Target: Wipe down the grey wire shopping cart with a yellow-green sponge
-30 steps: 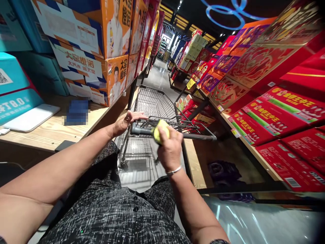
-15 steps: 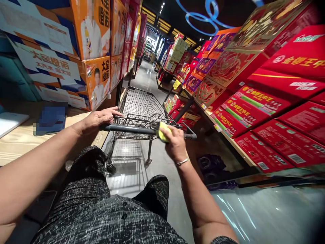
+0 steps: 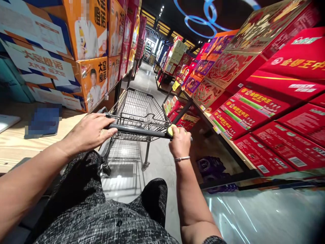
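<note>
Grip: right hand (image 3: 180,144) clenches mostly hidden yellow sponge (image 3: 172,129) on cart handle (image 3: 139,130); left hand (image 3: 88,133) covers handle's end, closure unclear. Handle runs left-right.

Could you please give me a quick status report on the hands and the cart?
Left hand flat on cart handle, left end. Right hand shut on yellow pad, pressed to handle's right end. Box shelves flank the cart both sides.

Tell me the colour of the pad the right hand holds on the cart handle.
The pad is yellow-green, best seen in the head view.
</note>
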A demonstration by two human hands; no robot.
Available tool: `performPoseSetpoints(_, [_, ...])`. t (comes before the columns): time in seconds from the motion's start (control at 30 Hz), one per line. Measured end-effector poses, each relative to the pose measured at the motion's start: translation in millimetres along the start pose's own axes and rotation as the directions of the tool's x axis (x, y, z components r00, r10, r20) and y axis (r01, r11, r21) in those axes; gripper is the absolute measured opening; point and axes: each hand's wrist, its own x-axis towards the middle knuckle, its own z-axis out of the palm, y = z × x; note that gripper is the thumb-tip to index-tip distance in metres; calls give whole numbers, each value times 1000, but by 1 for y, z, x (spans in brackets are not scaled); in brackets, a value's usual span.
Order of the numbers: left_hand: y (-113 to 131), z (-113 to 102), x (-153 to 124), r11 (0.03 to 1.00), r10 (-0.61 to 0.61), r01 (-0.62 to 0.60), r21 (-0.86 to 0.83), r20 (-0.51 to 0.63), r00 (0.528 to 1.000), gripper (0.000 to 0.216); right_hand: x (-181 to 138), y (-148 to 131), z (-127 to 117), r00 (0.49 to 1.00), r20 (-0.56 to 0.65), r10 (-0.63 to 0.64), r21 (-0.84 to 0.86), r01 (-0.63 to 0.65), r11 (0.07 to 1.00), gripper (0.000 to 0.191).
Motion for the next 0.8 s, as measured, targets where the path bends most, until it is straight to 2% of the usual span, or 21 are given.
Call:
performPoseSetpoints(0.07, [5,10,-2,998,-6,7,56,-21,1000,62,3,-31,-8,991,51,-125,41,123,992,48])
performPoseSetpoints(0.13, [9,16,-4,998,-16,21,67,-66,998,62,10,-59,-16,956,119,-267,118,253,960,48])
performPoseSetpoints(0.2, [14,19,-6,998,-21,26,59,-94,995,57,22,-82,-20,881,156,-448,257,401,879,51])
performPoseSetpoints(0.27, [19,20,-6,997,-32,39,61,-117,993,49,38,-99,-19,779,149,-609,448,496,744,56])
performPoseSetpoints(0.3, [22,20,-6,997,-36,44,68,-119,992,47,46,-105,-17,734,146,-663,546,499,673,58])
performPoseSetpoints(0.37, [26,21,-5,994,-32,43,97,-114,993,46,62,-108,-9,657,188,-730,717,416,559,58])
performPoseSetpoints(0.43, [27,23,-4,990,-9,24,138,-108,994,47,75,-98,-1,594,282,-753,817,263,513,54])
performPoseSetpoints(0.5, [26,25,-3,986,28,-8,166,-121,992,50,85,-75,6,542,371,-754,854,120,507,51])
performPoseSetpoints(0.57, [25,27,-3,986,56,-32,166,-141,988,54,91,-42,9,537,435,-723,852,15,524,48])
performPoseSetpoints(0.63, [22,29,-1,987,60,-36,155,-150,987,57,93,-4,9,554,492,-672,824,-46,565,46])
performPoseSetpoints(0.73, [15,31,5,990,34,-14,138,-149,988,61,89,48,7,636,550,-541,745,-80,662,46])
performPoseSetpoints(0.8, [8,33,10,991,15,4,132,-143,990,62,84,72,6,705,557,-439,685,-91,723,47])
